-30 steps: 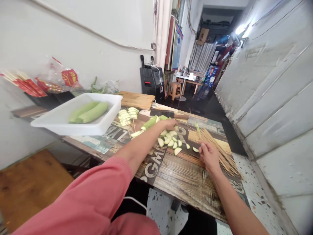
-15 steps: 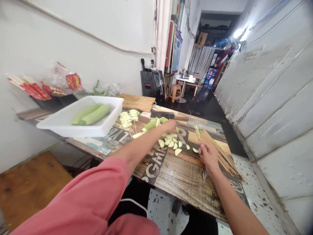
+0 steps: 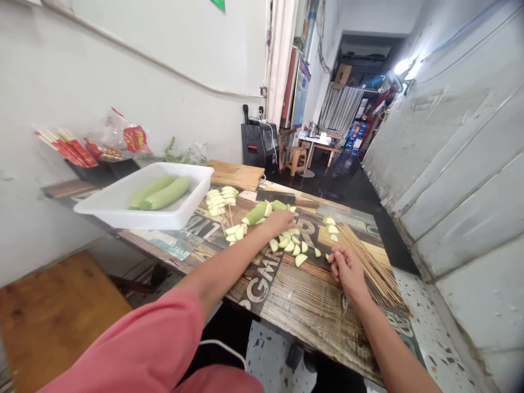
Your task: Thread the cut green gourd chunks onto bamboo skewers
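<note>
Printed wood grain and pale lettering cover the desk along a white wall. Threaded squash slices stand just beyond my right hand, whose fingertips pinch their skewer low down, likely leaving its upper length free. Well apart from it, my left hand is down at the loose slices; I cannot tell whether it grips one. That pile lies between both hands, presumably for easy reach; bare sticks lie beside my right. Farther out are a cleaver, perhaps kept clear of my fingers, and a white tray corralling whole squash.
</note>
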`<state>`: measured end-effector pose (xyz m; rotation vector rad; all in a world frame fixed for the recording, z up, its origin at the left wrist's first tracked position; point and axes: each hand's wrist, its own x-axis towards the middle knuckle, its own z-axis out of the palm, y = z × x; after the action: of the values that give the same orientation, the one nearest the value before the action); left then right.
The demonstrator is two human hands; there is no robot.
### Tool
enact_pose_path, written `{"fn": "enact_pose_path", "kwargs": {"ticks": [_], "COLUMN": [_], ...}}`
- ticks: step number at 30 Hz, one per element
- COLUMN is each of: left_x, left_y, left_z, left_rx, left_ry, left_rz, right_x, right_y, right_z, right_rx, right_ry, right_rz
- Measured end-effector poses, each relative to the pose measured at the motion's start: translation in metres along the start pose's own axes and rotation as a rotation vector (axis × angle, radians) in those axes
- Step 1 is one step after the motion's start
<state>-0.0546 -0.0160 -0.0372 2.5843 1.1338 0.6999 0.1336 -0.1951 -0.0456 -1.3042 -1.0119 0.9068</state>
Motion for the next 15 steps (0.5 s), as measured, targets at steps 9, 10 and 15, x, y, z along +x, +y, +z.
{"fn": "enact_pose_path", "kwargs": {"ticks": [9, 10, 15], "left_x": [0.001, 0.001, -0.002], "left_y": [0.027, 0.028, 0.022], "left_z": [-0.018, -0.021, -0.028], "left_rx": [-1.435, -1.537, -1.725], "left_ry": [0.195, 0.161, 0.185], "left_rz": [-0.599, -0.594, -0.646], "right_x": [-0.014, -0.015, -0.02], "right_y": [-0.011, -0.01, -0.008], "right_z": [0.009, 0.01, 0.015], "right_rx": [-0.102, -0.119, -0.177], "right_ry": [-0.142, -0.156, -0.271], "right_rz": [0.087, 0.096, 0.094]}}
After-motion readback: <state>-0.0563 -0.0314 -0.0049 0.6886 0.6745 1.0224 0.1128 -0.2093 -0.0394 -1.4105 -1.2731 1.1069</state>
